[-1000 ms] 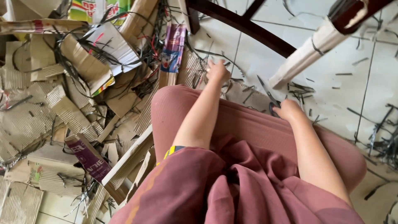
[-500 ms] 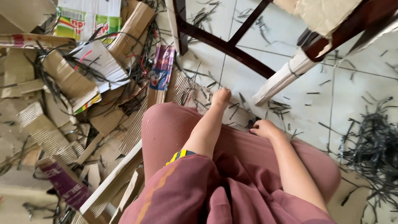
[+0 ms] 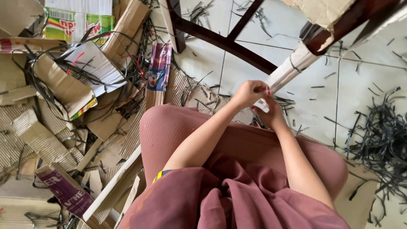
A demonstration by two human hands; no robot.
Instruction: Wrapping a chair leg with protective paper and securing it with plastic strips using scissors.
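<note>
Rough cardboard, glossy tile and soft cloth around two bare hands.
Matt, ribbed corrugated cardboard scraps (image 3: 38,135) cover smooth, glossy floor tiles (image 3: 364,72); dark polished wooden chair frame (image 3: 220,40); soft ribbed pink cloth trousers (image 3: 169,127); thin black plastic strips (image 3: 381,135).

Scissors (image 3: 257,123) mostly hidden under right hand (image 3: 271,113), left hand (image 3: 250,92) grip unclear, chair frame (image 3: 224,40) cropped at top edge

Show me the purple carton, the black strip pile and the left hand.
purple carton (image 3: 67,193): head view, its printed face.
black strip pile (image 3: 383,135): head view, middle of the tangle.
left hand (image 3: 251,92): head view, back of the hand.
</note>
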